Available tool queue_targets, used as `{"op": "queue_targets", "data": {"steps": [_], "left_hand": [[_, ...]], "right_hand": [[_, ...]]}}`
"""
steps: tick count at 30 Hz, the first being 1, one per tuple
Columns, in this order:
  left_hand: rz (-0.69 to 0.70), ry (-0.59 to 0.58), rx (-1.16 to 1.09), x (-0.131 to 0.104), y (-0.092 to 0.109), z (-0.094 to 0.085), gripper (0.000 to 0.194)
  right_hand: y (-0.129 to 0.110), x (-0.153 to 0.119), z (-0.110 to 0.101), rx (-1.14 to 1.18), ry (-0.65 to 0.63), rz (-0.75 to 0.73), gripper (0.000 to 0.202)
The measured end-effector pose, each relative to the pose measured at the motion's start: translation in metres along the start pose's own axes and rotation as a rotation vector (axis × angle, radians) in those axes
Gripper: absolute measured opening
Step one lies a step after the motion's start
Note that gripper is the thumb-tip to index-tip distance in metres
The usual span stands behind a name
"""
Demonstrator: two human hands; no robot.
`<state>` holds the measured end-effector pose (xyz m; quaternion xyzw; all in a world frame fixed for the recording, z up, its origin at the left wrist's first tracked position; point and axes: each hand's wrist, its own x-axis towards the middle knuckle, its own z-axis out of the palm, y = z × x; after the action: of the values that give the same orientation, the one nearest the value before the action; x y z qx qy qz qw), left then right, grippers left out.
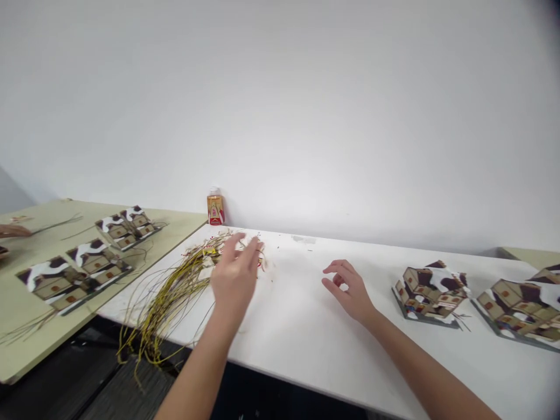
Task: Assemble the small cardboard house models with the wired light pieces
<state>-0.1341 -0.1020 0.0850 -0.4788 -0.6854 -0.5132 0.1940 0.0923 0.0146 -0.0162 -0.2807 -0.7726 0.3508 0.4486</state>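
Note:
My left hand [235, 271] is over the far right end of a bundle of thin yellow and dark wires [175, 291], its fingers stretched and apart. Small red and white bits lie at that end, partly hidden by the fingers, and I cannot tell whether the fingertips touch them. The wires trail down over the table's front edge. My right hand [347, 289] hovers at the middle of the white table [297, 344], fingers loosely curved, thumb apart, nothing between them. To its right stands a small model house [433, 291] with a brown, snow-covered roof.
Another model house [522, 309] is at the far right. Several more, such as this pair [76, 274], stand on the cream table [26, 224] at left, where another person's hand [13, 231] shows. A red-and-yellow bottle [215, 209] stands against the white wall [306, 116].

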Motion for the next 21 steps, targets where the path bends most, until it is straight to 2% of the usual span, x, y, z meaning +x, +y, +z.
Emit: {"op": "queue_targets", "data": {"steps": [2,4,6,8,10,12,16,21], "left_hand": [[0.01,-0.082,-0.24,-0.008,0.019,0.026,0.02],[0.148,-0.15,-0.394,-0.018,0.033,0.052,0.022],[0.474,-0.157,-0.347,-0.029,0.039,0.076,0.023],[0.826,-0.098,-0.176,-0.039,0.038,0.095,0.023],[1.045,-0.049,-0.063,-0.047,0.031,0.107,0.022],[1.126,-0.06,-0.051,-0.054,0.021,0.113,0.022],[1.143,-0.135,-0.151,-0.06,0.007,0.116,0.022],[1.176,-0.168,-0.154,-0.058,0.014,0.123,0.018]], "right_hand": [[0.001,0.004,-0.001,0.082,0.02,0.029,0.025],[0.003,0.01,-0.004,0.184,0.063,0.091,0.03],[0.005,0.015,-0.008,0.283,0.096,0.181,0.036],[0.007,0.02,-0.011,0.372,0.082,0.263,0.041],[0.007,0.023,-0.014,0.456,0.03,0.316,0.043],[0.005,0.023,-0.014,0.532,-0.046,0.346,0.043],[0.0,0.022,-0.012,0.628,-0.175,0.38,0.04],[-0.003,0.024,-0.015,0.596,-0.128,0.451,0.035]]}}
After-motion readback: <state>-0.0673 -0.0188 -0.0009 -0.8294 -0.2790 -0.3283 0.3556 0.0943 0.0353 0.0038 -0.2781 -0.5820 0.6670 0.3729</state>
